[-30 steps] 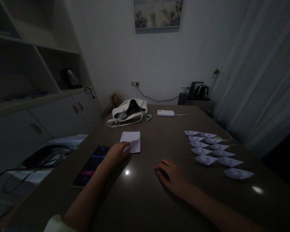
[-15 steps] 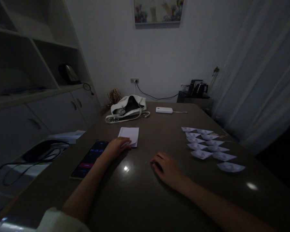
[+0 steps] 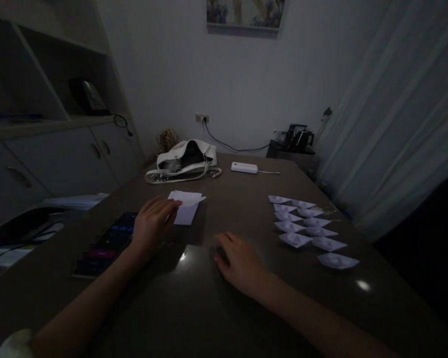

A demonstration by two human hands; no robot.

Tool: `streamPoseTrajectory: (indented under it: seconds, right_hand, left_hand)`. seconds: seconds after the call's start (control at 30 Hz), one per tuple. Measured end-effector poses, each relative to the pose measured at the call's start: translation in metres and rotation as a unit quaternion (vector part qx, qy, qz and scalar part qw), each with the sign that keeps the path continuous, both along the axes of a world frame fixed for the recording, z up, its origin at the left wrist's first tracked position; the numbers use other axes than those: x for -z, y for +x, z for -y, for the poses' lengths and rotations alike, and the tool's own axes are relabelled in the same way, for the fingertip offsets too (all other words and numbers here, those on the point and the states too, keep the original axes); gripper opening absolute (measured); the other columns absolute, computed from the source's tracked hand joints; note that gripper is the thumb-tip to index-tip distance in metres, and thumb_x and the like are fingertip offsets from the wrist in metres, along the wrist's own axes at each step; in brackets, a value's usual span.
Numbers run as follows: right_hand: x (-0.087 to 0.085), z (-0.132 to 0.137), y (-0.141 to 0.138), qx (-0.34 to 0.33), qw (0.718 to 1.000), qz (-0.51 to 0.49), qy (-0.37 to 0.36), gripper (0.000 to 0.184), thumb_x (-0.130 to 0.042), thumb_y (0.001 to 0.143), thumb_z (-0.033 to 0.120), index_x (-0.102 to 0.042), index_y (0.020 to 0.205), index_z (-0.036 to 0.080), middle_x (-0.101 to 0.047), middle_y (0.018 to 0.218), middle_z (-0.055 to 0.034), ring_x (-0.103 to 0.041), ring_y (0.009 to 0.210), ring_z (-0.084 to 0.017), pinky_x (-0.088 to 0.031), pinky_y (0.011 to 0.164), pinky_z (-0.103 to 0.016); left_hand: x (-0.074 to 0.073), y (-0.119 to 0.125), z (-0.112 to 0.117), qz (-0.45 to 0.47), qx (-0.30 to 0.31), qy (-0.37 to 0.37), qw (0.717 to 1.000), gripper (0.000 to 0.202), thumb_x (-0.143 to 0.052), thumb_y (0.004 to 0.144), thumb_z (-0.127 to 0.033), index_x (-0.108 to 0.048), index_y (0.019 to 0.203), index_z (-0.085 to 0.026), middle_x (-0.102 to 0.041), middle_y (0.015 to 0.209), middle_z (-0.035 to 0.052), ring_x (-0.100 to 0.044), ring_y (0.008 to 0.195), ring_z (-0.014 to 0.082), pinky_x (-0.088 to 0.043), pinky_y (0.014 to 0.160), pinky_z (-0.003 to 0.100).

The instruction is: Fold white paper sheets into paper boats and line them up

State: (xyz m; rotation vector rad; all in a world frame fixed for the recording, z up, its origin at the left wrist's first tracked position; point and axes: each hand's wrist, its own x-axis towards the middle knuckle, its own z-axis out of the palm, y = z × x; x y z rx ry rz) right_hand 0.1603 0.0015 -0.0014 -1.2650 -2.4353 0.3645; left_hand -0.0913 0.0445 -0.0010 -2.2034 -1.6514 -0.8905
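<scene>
On the left, my left hand (image 3: 155, 221) pinches the near edge of a white sheet of paper (image 3: 192, 200). That sheet is raised and tilted over a small stack of white paper (image 3: 186, 215) lying on the table. My right hand (image 3: 239, 261) is at the middle of the table with loosely bent fingers apart and nothing in them. To its right stand several folded paper boats (image 3: 294, 239), set out in two slanting rows.
A phone (image 3: 108, 243) with a lit timer lies beside my left forearm. Toward the back of the dark glossy table (image 3: 242, 199) are a white handbag (image 3: 186, 161) and a white power bank (image 3: 244, 168) with a short cable. A kettle (image 3: 301, 139) stands behind the far right corner.
My left hand has lifted the top sheet's edge off the stack. My right hand stays low over the table, its fingers a little more extended. The whole view has shifted slightly.
</scene>
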Motion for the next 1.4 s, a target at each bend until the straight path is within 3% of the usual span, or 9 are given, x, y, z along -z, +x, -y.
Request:
streamPoseTrajectory:
  seconds: [0.13, 0.27, 0.37, 0.47, 0.6, 0.73, 0.87, 1.07, 1.4]
  right_hand:
    - [-0.025, -0.004, 0.015, -0.027, 0.994, -0.041, 0.099, 0.074, -0.063, 0.079, 0.019, -0.026, 0.143, 0.017, -0.037, 0.144, -0.0143, -0.037, 0.128, -0.028, -0.034, 0.102, -0.046]
    - [-0.039, -0.002, 0.025, -0.140, 0.984, -0.042, 0.105, 0.043, -0.053, 0.085, 0.010, -0.052, 0.126, 0.024, -0.053, 0.134, -0.0071, -0.047, 0.122, -0.024, -0.033, 0.102, -0.045]
    - [-0.035, 0.005, 0.029, -0.122, 0.977, -0.173, -0.033, 0.020, -0.052, 0.089, 0.018, -0.067, 0.102, 0.021, -0.071, 0.103, -0.0049, -0.064, 0.095, -0.020, -0.047, 0.086, -0.036]
    - [-0.020, 0.009, 0.033, 0.015, 0.909, -0.348, -0.228, 0.021, -0.059, 0.084, 0.033, -0.067, 0.095, 0.017, -0.073, 0.093, -0.0057, -0.067, 0.083, -0.021, -0.053, 0.071, -0.032]
    - [0.006, 0.007, 0.040, 0.095, 0.841, -0.406, -0.346, 0.036, -0.067, 0.075, 0.041, -0.064, 0.098, 0.013, -0.071, 0.096, -0.0103, -0.067, 0.084, -0.024, -0.053, 0.070, -0.036]
    - [0.022, 0.003, 0.050, 0.066, 0.864, -0.383, -0.319, 0.030, -0.066, 0.076, 0.031, -0.059, 0.100, 0.015, -0.069, 0.093, -0.0082, -0.066, 0.083, -0.022, -0.053, 0.071, -0.034]
    - [0.024, -0.002, 0.061, 0.023, 0.951, -0.265, -0.157, 0.013, -0.058, 0.072, 0.005, -0.058, 0.075, 0.018, -0.061, 0.077, -0.0019, -0.060, 0.072, -0.016, -0.048, 0.067, -0.028]
    - [0.025, -0.002, 0.070, -0.088, 0.981, -0.165, -0.053, 0.033, -0.041, 0.066, -0.010, -0.058, 0.073, 0.018, -0.058, 0.088, -0.0036, -0.056, 0.087, -0.016, -0.043, 0.076, -0.026]
    - [0.025, 0.004, 0.075, -0.109, 0.988, -0.104, -0.035, 0.032, -0.046, 0.074, -0.003, -0.059, 0.095, 0.018, -0.058, 0.101, -0.0068, -0.054, 0.093, -0.017, -0.044, 0.080, -0.027]
  left_hand:
    - [-0.012, 0.024, 0.029, -0.083, 0.126, 0.061, 0.987, 0.031, -0.042, 0.093, -0.021, -0.061, 0.116, -0.029, -0.068, 0.115, 0.0021, -0.059, 0.110, 0.0230, -0.027, 0.107, 0.049]
    - [-0.013, 0.044, 0.055, -0.037, 0.249, 0.055, 0.966, 0.031, -0.046, 0.091, -0.025, -0.061, 0.115, -0.038, -0.072, 0.101, -0.0009, -0.065, 0.094, 0.0221, -0.038, 0.099, 0.047]
    - [-0.011, 0.057, 0.062, 0.155, 0.212, -0.025, 0.965, 0.027, -0.062, 0.082, -0.038, -0.063, 0.108, -0.031, -0.072, 0.091, 0.0035, -0.065, 0.090, 0.0251, -0.047, 0.090, 0.045]
    - [-0.010, 0.069, 0.060, 0.355, 0.210, -0.217, 0.885, 0.053, -0.068, 0.076, -0.040, -0.051, 0.123, -0.024, -0.070, 0.099, 0.0074, -0.065, 0.089, 0.0247, -0.054, 0.076, 0.037]
    - [-0.001, 0.083, 0.053, 0.399, 0.234, -0.461, 0.757, 0.035, -0.057, 0.082, -0.042, -0.060, 0.106, -0.016, -0.070, 0.096, 0.0104, -0.067, 0.084, 0.0244, -0.055, 0.071, 0.035]
    - [0.009, 0.082, 0.045, 0.322, 0.188, -0.389, 0.843, 0.029, -0.055, 0.083, -0.038, -0.060, 0.102, -0.017, -0.068, 0.086, 0.0071, -0.065, 0.078, 0.0226, -0.052, 0.068, 0.033]
    - [0.013, 0.072, 0.033, 0.211, 0.231, -0.330, 0.891, 0.007, -0.056, 0.080, -0.020, -0.062, 0.083, -0.018, -0.064, 0.079, 0.0040, -0.061, 0.071, 0.0183, -0.047, 0.064, 0.027]
    - [0.017, 0.063, 0.026, 0.103, 0.349, -0.311, 0.878, 0.034, -0.045, 0.073, 0.004, -0.066, 0.085, -0.020, -0.061, 0.099, 0.0043, -0.059, 0.091, 0.0165, -0.045, 0.078, 0.025]
    - [0.005, 0.064, 0.043, 0.072, 0.334, -0.316, 0.885, 0.031, -0.042, 0.084, -0.006, -0.057, 0.108, -0.019, -0.056, 0.110, 0.0082, -0.054, 0.102, 0.0203, -0.046, 0.089, 0.034]
